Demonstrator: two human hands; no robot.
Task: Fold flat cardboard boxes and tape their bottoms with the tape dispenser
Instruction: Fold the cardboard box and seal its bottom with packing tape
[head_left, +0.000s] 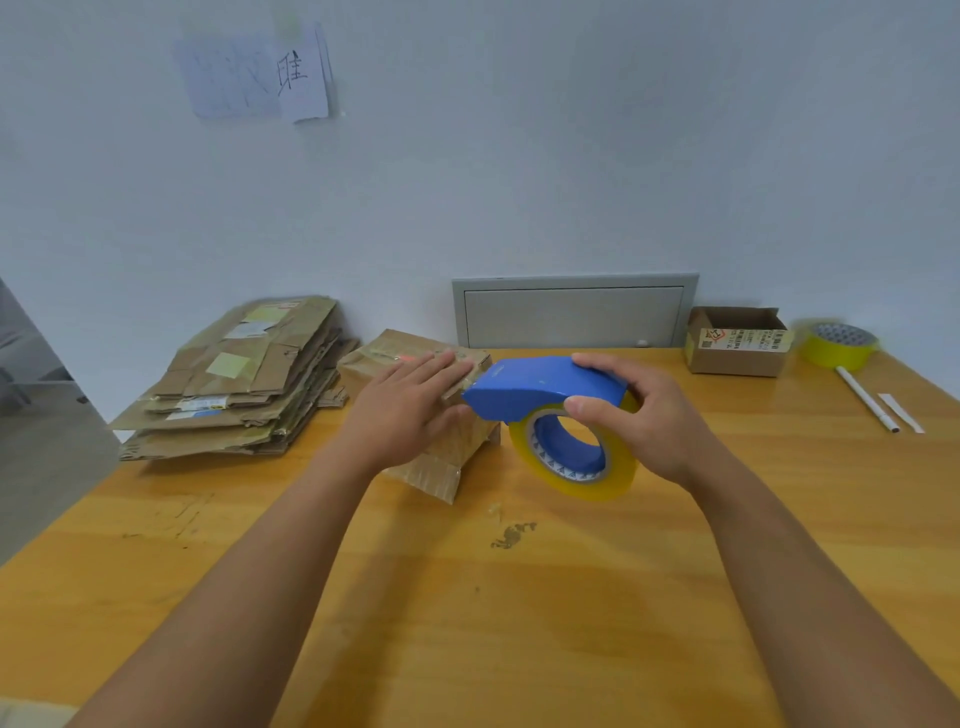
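Observation:
A small folded cardboard box (441, 457) stands on the wooden table (467, 597) at the centre. My left hand (410, 405) lies flat on its top face with straight fingers. My right hand (639, 415) grips the blue tape dispenser (535, 389), which carries a roll of clear yellowish tape (571, 467). The dispenser's front edge meets the right top edge of the box. A stack of flat cardboard boxes (234, 379) lies at the left, near the wall.
A small open cardboard box (737, 340) stands at the back right, with a yellow tape roll (839, 345) beside it. A white pen (867, 400) and a paper strip (901, 413) lie near the right edge. A grey wall panel (574, 312) sits behind the table.

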